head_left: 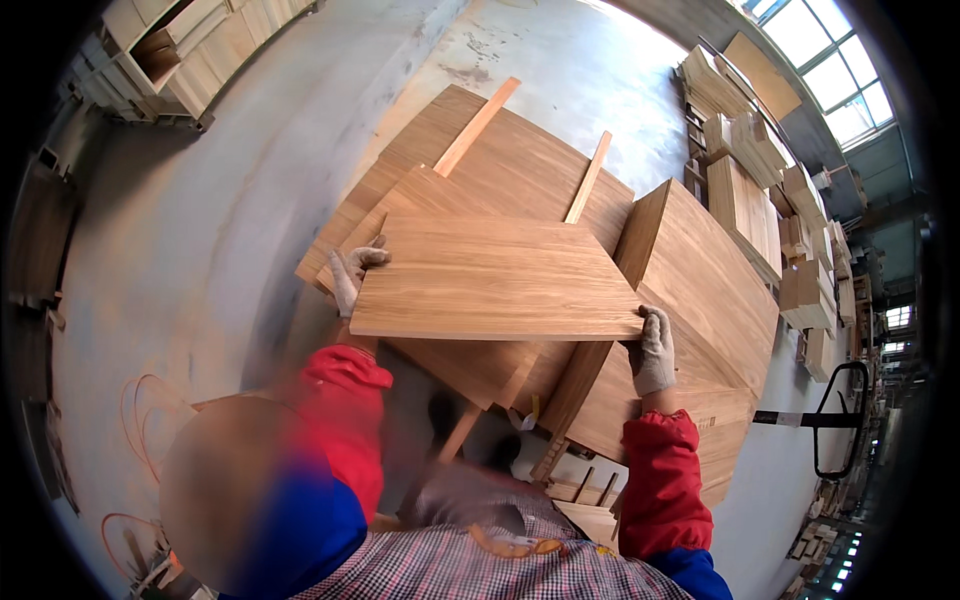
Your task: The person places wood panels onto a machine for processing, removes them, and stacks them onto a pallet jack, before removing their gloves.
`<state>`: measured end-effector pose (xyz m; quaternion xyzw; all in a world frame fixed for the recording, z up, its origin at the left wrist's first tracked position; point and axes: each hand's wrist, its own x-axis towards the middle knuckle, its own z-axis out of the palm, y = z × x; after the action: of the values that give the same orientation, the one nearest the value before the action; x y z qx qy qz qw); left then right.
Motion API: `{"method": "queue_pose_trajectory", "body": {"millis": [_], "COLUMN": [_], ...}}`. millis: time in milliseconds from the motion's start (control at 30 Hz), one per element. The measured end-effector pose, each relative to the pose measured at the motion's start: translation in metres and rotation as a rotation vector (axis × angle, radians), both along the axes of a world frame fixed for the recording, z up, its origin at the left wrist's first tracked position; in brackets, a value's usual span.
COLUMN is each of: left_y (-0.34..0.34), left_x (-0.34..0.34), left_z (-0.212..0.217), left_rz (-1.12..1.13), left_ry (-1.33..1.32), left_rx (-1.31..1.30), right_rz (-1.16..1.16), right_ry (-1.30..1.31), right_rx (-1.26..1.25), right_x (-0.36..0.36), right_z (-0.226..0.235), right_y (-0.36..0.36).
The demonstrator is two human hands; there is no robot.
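Observation:
Between my two hands is a flat wooden board (500, 280) with light brown grain, held level across in front of me. My left hand (352, 274), in a pale work glove, grips its left edge. At the near right corner, my right hand (654, 352), gloved too, is closed on the board with the fingers over the edge. Beneath it lie larger wooden panels (420, 125) in a pile. Two narrow wooden strips, one at the left (480, 125) and one at the right (590, 175), rest on the panels.
To the right stands a large wooden panel stack (700, 290). A black strapped frame-like handle (840, 420) is beyond it. Stacked boards (745, 215) line the far right wall; more timber (200, 60) sits on a pallet at the far left. An orange hose (130, 420) lies at left.

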<state>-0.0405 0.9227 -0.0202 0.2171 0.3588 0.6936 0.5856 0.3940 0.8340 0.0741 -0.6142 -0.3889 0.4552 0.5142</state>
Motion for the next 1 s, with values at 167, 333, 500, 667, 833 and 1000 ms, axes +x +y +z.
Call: {"method": "queue_pose_trajectory", "body": {"millis": [167, 333, 500, 667, 833, 1000], "left_y": [-0.017, -0.091, -0.242, -0.38, -0.514, -0.614], "left_x": [-0.026, -0.023, -0.009, 0.044, 0.027, 0.028], "left_z": [0.046, 0.165, 0.224, 0.237, 0.163, 0.127], "left_rz": [0.051, 0.278, 0.555, 0.732, 0.711, 1.093], "left_ry": [-0.09, -0.155, 0.336, 0.379, 0.219, 0.034], "left_rx": [0.139, 0.223, 0.292, -0.254, -0.636, -1.086], "right_rz": [0.126, 0.167, 0.246, 0.273, 0.745, 1.297], "right_ry": [0.236, -0.14, -0.228, -0.118, -0.955, 0.087], "right_rx": [0.245, 0.292, 0.723, 0.657, 0.974, -0.429], "right_x": [-0.029, -0.007, 0.028, 0.014, -0.024, -0.105], "right_z": [0.059, 0.151, 0.196, 0.156, 0.04, 0.03], "right_y": [-0.002, -0.022, -0.047, -0.076, -0.051, -0.143]}}
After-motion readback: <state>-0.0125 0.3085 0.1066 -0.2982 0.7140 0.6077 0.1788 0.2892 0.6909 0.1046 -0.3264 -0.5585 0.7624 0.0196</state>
